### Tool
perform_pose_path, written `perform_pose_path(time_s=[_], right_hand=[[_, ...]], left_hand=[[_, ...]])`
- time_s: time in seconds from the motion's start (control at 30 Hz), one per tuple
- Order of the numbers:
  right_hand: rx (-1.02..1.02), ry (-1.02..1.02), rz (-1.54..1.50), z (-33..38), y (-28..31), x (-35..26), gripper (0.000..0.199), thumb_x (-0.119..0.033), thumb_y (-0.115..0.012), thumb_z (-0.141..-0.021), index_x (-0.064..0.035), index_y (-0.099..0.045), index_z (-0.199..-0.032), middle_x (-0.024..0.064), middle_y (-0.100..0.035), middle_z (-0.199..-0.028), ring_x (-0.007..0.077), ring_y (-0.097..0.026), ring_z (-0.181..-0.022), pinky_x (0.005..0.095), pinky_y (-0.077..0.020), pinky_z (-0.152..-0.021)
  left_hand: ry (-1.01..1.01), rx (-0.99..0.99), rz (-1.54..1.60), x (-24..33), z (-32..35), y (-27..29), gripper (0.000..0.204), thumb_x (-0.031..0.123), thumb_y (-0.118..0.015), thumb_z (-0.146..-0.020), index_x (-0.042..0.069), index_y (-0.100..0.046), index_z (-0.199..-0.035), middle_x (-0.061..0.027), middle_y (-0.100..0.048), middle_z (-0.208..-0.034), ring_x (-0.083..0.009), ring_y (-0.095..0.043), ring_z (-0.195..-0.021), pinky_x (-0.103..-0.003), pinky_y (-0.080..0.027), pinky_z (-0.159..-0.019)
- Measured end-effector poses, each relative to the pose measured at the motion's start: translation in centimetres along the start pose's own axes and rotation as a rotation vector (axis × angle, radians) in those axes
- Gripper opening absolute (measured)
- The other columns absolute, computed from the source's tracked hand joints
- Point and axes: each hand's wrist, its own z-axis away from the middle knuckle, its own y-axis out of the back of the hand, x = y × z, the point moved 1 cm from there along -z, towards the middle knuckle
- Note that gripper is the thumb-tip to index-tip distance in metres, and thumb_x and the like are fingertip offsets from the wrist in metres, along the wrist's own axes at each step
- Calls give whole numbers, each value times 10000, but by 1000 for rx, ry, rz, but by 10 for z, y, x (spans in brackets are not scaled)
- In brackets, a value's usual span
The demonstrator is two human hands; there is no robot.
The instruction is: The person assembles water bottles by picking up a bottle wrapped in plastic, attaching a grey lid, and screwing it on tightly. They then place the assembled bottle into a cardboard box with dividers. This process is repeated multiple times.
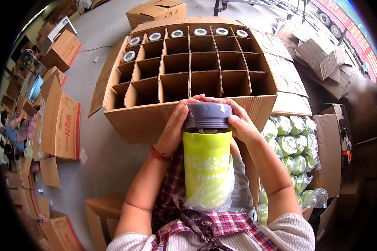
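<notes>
Before the divided carton [255,109], left hand [174,130] and right hand [240,124] grip purple lid [207,115], green cup [207,161] below, empty cells beyond.

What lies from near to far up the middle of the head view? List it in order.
Plaid apron → clear plastic bag → lime-green tumbler → grey lid, gripped by the left hand and right hand → divided cardboard box → white-capped tumblers in its back row → small closed carton.
</notes>
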Motion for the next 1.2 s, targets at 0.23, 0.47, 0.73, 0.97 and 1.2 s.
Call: perform_pose_path(time_s=[0.23, 0.47, 0.73, 0.97, 1.2], right_hand=[[-23, 64, 32, 9, 0, -1, 550, -385, -713, -845, -13, -526, -1203, 174, -476, -1386, 247, -426, -1304, 387, -334, -1081], [-47, 34, -2, 9, -7, 2, 533, -367, -743, -817, -28, -536, -1173, 165, -476, -1369, 241, -449, -1268, 393, -344, -1068], [37, 7, 930, 15, -40, -41, 459, -393, -724, -814, -11, -645, -1057, 121, -626, -945, 267, -593, -934, 384, -436, -871], [-42, -2, 1158, -5, -61, -71, 345, -364, -612, -912, -34, -667, -997, 106, -653, -939, 284, -619, -900, 399, -458, -818], [441, -394, -173, -5, -26, 2, 461, -427, -421, -985, -15, -627, -1009, 95, -668, -949, 155, -630, -896, 340, -493, -812]], left_hand=[[-54, 26, -122, 7, 11, -12, 355, 313, -390, -1042, 30, -538, -1197, -109, -525, -1320, -177, -481, -1233, -325, -340, -1075], [-104, 23, -183, 2, 19, -3, 317, 290, -404, -1036, 40, -539, -1176, -142, -523, -1329, -221, -480, -1250, -365, -348, -1079], [125, -39, 3, 7, 34, 8, 396, 338, -339, -1041, 28, -530, -1196, -179, -489, -1367, -239, -476, -1259, -388, -337, -1097], [-106, 122, -508, 37, 24, 1, 429, 331, -360, -1041, 7, -563, -1236, -135, -557, -1314, -209, -508, -1233, -332, -374, -1055], [-372, -2, -1012, 41, -5, -59, 148, 163, -586, -929, 47, -666, -973, -105, -685, -949, -273, -635, -922, -375, -470, -853]])
